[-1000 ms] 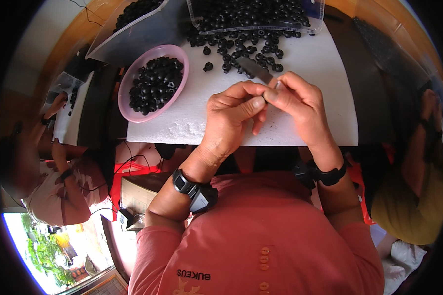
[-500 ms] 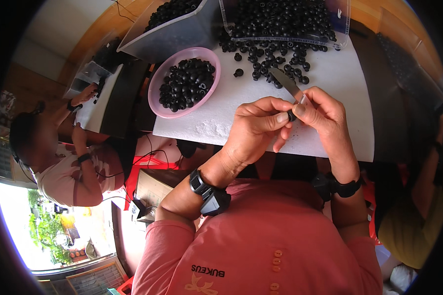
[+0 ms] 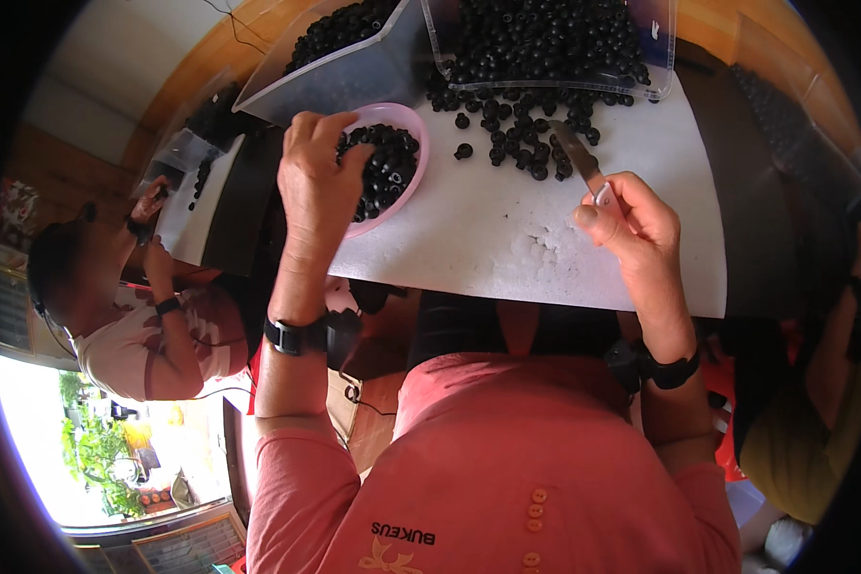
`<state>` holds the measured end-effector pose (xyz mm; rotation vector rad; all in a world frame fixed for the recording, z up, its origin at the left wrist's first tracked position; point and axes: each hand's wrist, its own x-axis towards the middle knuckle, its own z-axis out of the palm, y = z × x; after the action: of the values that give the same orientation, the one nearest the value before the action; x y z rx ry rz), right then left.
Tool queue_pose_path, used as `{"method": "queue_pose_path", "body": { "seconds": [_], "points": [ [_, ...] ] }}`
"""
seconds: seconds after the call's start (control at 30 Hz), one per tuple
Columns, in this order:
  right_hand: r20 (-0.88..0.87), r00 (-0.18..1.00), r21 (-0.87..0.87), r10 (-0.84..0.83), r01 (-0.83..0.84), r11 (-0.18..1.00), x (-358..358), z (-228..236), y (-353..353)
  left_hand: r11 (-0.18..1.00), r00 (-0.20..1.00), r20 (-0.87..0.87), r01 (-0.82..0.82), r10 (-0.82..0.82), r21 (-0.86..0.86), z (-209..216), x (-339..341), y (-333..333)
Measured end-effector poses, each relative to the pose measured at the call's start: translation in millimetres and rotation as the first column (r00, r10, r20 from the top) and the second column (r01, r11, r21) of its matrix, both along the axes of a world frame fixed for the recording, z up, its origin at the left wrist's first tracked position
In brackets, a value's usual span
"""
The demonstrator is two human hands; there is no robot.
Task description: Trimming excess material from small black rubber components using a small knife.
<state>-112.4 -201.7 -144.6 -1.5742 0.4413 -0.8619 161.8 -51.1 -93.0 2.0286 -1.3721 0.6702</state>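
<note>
My left hand is over the left side of a pink bowl. Its thumb and fingers are spread in a curve, and I see nothing held between them. Inside the bowl lie small round black parts, some with a hole at one end. Over the white work surface, my right hand grips a small knife by its pale handle, the blade pointing up and left. Just beyond the blade, loose black parts are scattered on the white sheet.
Behind the bowl stands a translucent bin holding black parts. A clear tub lies tipped toward me, spilling more of them. At another table on the left sits a person with similar parts. Someone in a yellowish top is at the right.
My left hand has moved left from beside the knife to the bowl, and the black part it pinched no longer shows. My right hand keeps the knife, its blade now uncovered and tilted more upright.
</note>
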Motion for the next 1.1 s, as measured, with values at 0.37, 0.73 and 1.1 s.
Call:
{"method": "queue_pose_path", "body": {
  "seconds": [0.37, 0.73, 1.1],
  "points": [
    [-0.011, 0.998, 0.055, -0.068, 0.069, 0.996, -1.3, 3.4, 2.1, 0.964, 0.979, 0.203, -0.032, -0.023, 0.265, -66.1, -65.4, -68.8],
    [0.026, 0.998, 0.027, -0.05, 0.049, 0.998, -2.6, 3.3, 1.5, 0.94, 0.977, -0.036, 0.214, -0.212, 0.266, -59.7, -83.0, -52.4],
    [-0.017, 0.997, -0.082, -0.075, 0.073, 0.994, -1.6, -0.7, 1.0, 0.947, 0.944, -0.143, 0.312, -0.299, 0.08, -60.6, -90.0, -40.8]
  ]
}}
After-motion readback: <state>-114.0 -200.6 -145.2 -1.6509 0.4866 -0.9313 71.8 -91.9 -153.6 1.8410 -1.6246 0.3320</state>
